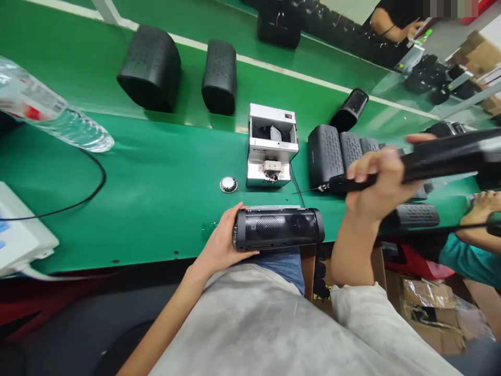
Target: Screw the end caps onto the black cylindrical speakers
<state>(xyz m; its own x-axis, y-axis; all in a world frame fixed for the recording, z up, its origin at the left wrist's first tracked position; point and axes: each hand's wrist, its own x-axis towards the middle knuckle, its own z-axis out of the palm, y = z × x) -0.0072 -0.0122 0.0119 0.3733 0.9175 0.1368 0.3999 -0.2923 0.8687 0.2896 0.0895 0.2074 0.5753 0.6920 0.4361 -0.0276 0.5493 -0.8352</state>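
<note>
My left hand [225, 240] is wrapped round the left end of a black speaker-like housing [279, 228], which lies sideways at the table's front edge. Perforated dots and a glossy face show on its upper side. Raised at the right, my right hand [379, 180] grips a black electric screwdriver [442, 156], its thin bit pointing left toward the silver screw feeder [272, 146]. The bit's tip is apart from the housing. A small round metal dish [228, 184] sits left of the feeder.
Several black housings [324, 154] stand in a row at right; two more [152, 68] are at back left. A water bottle [50, 107] and a white box [23, 230] lie at far left. Co-workers' arms [479, 214] show at right and at the back [387, 26].
</note>
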